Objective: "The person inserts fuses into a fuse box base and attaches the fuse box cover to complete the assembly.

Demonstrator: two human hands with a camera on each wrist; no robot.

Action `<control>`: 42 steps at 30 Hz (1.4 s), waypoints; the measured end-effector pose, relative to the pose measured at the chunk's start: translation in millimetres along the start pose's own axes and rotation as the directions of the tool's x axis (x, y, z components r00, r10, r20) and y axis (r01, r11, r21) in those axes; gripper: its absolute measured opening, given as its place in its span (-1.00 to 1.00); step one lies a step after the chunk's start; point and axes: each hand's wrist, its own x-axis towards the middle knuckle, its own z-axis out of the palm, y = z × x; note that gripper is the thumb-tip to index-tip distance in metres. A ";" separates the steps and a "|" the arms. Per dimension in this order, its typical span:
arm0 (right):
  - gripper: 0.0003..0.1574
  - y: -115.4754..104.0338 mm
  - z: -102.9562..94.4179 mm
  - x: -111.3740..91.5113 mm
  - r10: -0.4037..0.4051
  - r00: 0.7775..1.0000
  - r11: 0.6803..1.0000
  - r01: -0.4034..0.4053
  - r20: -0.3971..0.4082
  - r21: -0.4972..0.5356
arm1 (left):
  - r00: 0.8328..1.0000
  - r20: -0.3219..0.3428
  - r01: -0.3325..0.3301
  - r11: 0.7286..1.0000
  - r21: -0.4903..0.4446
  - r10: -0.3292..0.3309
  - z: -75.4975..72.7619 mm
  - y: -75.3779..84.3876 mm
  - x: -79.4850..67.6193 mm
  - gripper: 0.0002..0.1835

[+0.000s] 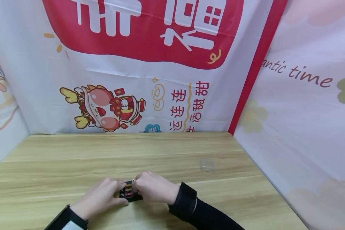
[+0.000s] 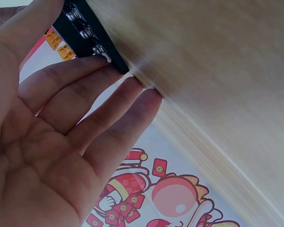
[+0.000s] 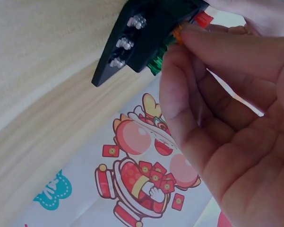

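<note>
A small black holder [image 1: 135, 197] with rows of little coloured pieces lies on the table between both hands. My left hand [image 1: 102, 196] grips its left side, thumb on the near edge and fingertips at the far edge. My right hand [image 1: 153, 187] is over the holder's right part. In the right wrist view, its thumb and forefinger pinch a tiny orange piece [image 3: 177, 34], mostly hidden by the fingertips. Around it show a green piece [image 3: 156, 62], a red piece [image 3: 204, 19] and a row of clear pieces [image 3: 124, 43]. Orange pieces [image 2: 66, 52] also show in the left wrist view.
A clear plastic box or lid [image 1: 207, 165] lies farther back on the right of the wooden table [image 1: 74, 159]. Printed cloth [image 1: 161, 70] hangs behind the table's back edge, and more printed cloth [image 1: 304, 127] runs along the right side.
</note>
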 end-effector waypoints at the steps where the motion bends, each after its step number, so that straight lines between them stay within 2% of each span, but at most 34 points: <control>1: -0.79 -0.1 -0.4 -0.3 -0.001 1.000 1.000 0.001 0.004 -0.009 | 1.000 -0.001 -0.002 1.000 0.002 0.002 0.5 0.1 0.0 -0.71; 10: -0.86 -0.4 -9.7 -3.4 -0.003 1.000 1.000 0.003 -0.011 -0.010 | 1.000 -0.008 -0.006 1.000 -0.001 0.006 1.4 0.3 -0.7 -0.73; 17: -0.78 2.4 -15.5 -5.3 0.036 0.999 0.999 -0.035 0.021 -0.035 | 1.000 -0.023 -0.019 1.000 0.021 0.019 0.7 0.3 0.6 -0.74; 21: -0.83 6.4 -15.6 -7.3 0.058 0.998 0.998 -0.057 0.037 -0.014 | 0.999 -0.027 -0.021 0.999 0.033 0.021 1.0 0.3 0.4 -0.74; 27: -0.74 19.0 -18.3 -17.7 0.127 0.991 0.992 -0.127 0.038 0.006 | 1.000 0.000 0.013 1.000 0.028 -0.013 0.6 1.1 0.0 -0.61; 34: -0.65 39.7 -20.7 -35.6 0.183 0.983 0.982 -0.182 -0.010 0.060 | 1.000 -0.005 0.021 0.999 0.040 -0.021 0.6 2.3 -1.9 -0.56; 42: -0.52 57.2 -16.3 -61.2 0.181 0.977 0.983 -0.176 -0.116 0.047 | 1.000 -0.021 0.016 0.998 0.058 -0.015 1.3 3.4 -1.3 -0.59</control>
